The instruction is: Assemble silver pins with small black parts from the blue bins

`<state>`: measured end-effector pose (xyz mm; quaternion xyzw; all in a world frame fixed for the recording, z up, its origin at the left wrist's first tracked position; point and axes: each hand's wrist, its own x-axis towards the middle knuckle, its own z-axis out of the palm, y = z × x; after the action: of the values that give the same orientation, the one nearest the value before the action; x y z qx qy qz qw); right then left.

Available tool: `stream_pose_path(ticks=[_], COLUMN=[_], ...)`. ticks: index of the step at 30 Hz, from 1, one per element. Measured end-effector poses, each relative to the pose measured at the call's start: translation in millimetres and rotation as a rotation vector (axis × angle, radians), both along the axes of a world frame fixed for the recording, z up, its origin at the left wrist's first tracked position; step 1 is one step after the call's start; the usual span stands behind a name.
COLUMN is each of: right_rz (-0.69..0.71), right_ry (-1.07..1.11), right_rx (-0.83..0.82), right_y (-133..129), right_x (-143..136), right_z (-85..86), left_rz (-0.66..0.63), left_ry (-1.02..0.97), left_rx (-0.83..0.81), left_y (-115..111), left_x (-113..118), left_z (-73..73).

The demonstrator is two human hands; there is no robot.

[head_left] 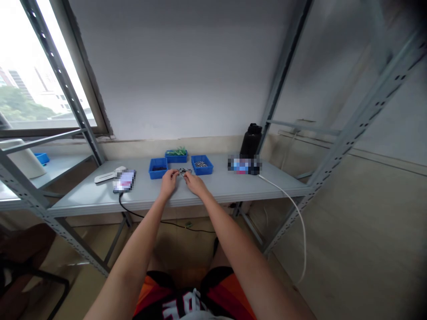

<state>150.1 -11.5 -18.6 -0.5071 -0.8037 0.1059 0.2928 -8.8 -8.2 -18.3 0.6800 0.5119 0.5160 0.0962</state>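
My left hand (169, 181) rests low over the shelf top with its fingers pinched together; whatever they hold is too small to make out. Close beside it, my right hand (194, 183) is also closed in a pinch, its fingertips at a few small dark and silvery pieces (184, 170) lying between the hands. A blue bin (158, 174) with dark contents stands just beyond my left hand. Beyond my right hand is another blue bin (206, 170) holding many small silvery metal parts. Farther back, a third blue bin (176, 158) contains green pieces.
A phone (125, 181) with a black cable and a white object (104, 178) lie at left. At right are a black bottle (251, 141), a blurred-out device (243, 165) and a white cable (293, 202). Metal shelf posts (283, 66) frame both sides. Someone's leg (26, 253) shows at lower left.
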Motion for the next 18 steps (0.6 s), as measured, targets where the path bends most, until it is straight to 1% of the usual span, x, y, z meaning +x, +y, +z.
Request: stream_pose_path(ticks=[4,8,11,14,16,18], right_rz=[0.012,0.019,0.104,0.194,0.214,0.204], right_ry=[0.001,0.127,0.206,0.199,0.211,0.247], right_rx=[0.004,0.036,0.098,0.120,0.126,0.137], right_y=[-0.5,4.1,8.0,10.0,10.6,11.3], right_x=[-0.5,0.8,2.0,2.4,2.1,1.6], right_z=[-0.7,-4.6,-7.9,-10.2,-11.3,-12.3], left_rz=[-0.017,-0.006,-0.002,0.009,0.011,-0.001], left_ry=[0.005,-0.010,-0.017,-0.030,-0.036,-0.040], left_rx=[0.003,-0.021,-0.029,-0.040,-0.059,-0.087], left_y=[0.3,0.8,0.3,-0.8,-1.4,-1.8], left_x=[0.4,-0.5,-0.7,-0.1,0.4,0.9], left_z=[-0.2,-0.8,-0.9,-0.1,1.0,1.9])
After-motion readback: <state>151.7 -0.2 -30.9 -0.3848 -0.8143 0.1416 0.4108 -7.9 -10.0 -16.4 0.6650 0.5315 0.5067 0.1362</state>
